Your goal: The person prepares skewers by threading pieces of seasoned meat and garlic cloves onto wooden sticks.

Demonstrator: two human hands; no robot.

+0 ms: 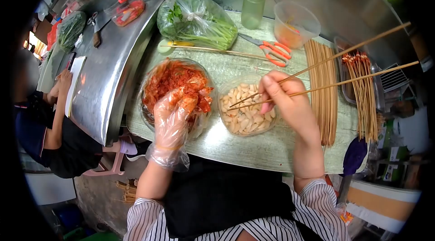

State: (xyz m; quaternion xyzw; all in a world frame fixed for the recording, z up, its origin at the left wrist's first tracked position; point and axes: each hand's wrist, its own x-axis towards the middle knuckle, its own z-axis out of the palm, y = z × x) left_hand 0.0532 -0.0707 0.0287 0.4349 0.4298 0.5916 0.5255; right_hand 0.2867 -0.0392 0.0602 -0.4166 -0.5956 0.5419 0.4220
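Note:
My left hand, in a thin clear plastic glove, reaches into a bowl of red marinated meat and pinches a piece at its right side. My right hand is bare and grips two long bamboo skewers, their points over a clear tub of pale garlic cloves. The skewers' far ends stick up to the right. Both containers stand on a worn tabletop.
A pile of bare skewers lies right of the tub, beside a tray of loaded skewers. Orange scissors, a bag of greens, a green jar and a plastic cup stand behind. A seated person is at the left.

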